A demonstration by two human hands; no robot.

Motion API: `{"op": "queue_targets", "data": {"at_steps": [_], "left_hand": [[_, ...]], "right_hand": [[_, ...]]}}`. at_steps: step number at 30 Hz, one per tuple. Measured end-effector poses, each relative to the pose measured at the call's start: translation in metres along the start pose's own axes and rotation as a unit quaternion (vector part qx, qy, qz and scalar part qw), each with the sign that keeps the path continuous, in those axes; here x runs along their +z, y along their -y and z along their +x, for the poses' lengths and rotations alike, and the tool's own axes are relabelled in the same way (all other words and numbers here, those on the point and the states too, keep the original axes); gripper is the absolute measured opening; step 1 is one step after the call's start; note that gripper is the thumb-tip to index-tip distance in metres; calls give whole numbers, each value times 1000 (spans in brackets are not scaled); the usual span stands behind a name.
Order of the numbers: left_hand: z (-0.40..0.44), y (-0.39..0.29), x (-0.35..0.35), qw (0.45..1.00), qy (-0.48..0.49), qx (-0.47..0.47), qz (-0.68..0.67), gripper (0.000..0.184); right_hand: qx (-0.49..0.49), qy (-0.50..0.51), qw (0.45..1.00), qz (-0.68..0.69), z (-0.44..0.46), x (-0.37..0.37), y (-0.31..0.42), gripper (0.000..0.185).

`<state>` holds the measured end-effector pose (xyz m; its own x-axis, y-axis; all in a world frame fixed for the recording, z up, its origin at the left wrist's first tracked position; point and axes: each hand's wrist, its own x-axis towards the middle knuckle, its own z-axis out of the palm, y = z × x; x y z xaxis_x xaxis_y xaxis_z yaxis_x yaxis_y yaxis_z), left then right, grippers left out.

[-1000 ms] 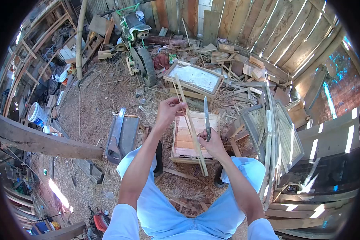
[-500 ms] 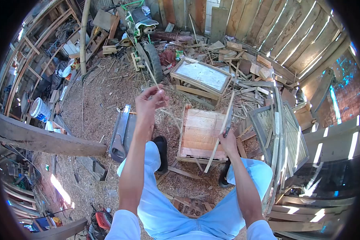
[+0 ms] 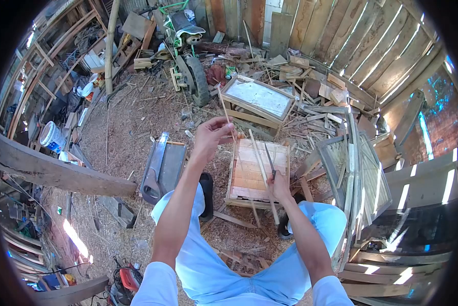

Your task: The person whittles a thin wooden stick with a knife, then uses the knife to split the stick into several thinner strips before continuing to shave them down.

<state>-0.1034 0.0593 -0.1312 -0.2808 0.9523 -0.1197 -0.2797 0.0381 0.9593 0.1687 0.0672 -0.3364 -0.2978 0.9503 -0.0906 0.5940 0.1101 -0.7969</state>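
My left hand point(image 3: 214, 135) pinches a thin wood strip point(image 3: 224, 106), which slants from above the fingers down across the wooden box. In my right hand point(image 3: 278, 186) is a knife point(image 3: 270, 160), its blade pointing up and away. A thicker wood strip point(image 3: 262, 171) leans beside the knife, its lower end near the right hand's fingers. Both hands are above or beside the slatted wooden box point(image 3: 249, 176) between my feet.
A handsaw point(image 3: 159, 168) lies on a dark tray point(image 3: 175, 164) to the left. Beyond the box stands a frame with a white panel point(image 3: 259, 97). Wood scraps point(image 3: 310, 76), a wheel point(image 3: 196, 81) and a white bucket point(image 3: 51, 136) lie around. A beam point(image 3: 61, 171) crosses at left.
My left hand has moved right, toward the box, with the thin strip. My right hand has come left and slightly down, and the knife and thicker strip now stand apart.
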Motion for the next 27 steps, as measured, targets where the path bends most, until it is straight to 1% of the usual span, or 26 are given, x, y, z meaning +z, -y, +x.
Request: {"op": "queue_targets", "data": {"at_steps": [2,3,5,6,7,8,9,11,14,16,18,22,24,25,27], "left_hand": [[-3,-3,7,1000,8,-2,15,27],[-9,-7,13,1000,7,-5,13,28],[-20,-17,26,1000,8,0,7,28],[-27,-21,32,1000,11,8,-7,25],[-33,-26,38,1000,15,15,-20,22],[-40,-31,44,999,19,21,-23,22],[-46,-36,50,998,23,35,-42,22],[-59,-51,63,997,25,43,-63,23],[-82,-67,80,995,35,67,-72,27],[-98,-76,88,993,49,74,-80,29],[-113,-87,97,990,54,85,-94,30],[-138,-107,106,987,73,96,-103,30],[-153,-115,107,987,84,124,-51,29],[-163,-115,108,988,85,123,-48,29],[-188,-108,108,990,118,74,14,30]], "right_hand": [[-42,-42,990,-128,-11,-22,41,17],[-42,-46,989,-131,-17,-37,68,17],[19,-6,1000,-15,-27,-66,124,17],[14,-11,1000,-17,-35,-75,138,17],[6,48,971,232,-48,-82,148,15],[-3,107,879,465,-62,-89,157,14],[-11,104,881,461,-75,-96,168,14],[-39,38,921,387,-107,-109,189,20],[-29,0,926,376,-139,-129,217,25],[-39,6,922,386,-155,-137,229,26],[-13,31,901,433,-168,-141,237,27],[-25,36,890,453,-186,-150,250,29],[-63,29,882,467,-192,-154,254,30],[-63,28,880,469,-194,-156,257,30],[-79,11,889,451,-199,-161,262,32]]}}
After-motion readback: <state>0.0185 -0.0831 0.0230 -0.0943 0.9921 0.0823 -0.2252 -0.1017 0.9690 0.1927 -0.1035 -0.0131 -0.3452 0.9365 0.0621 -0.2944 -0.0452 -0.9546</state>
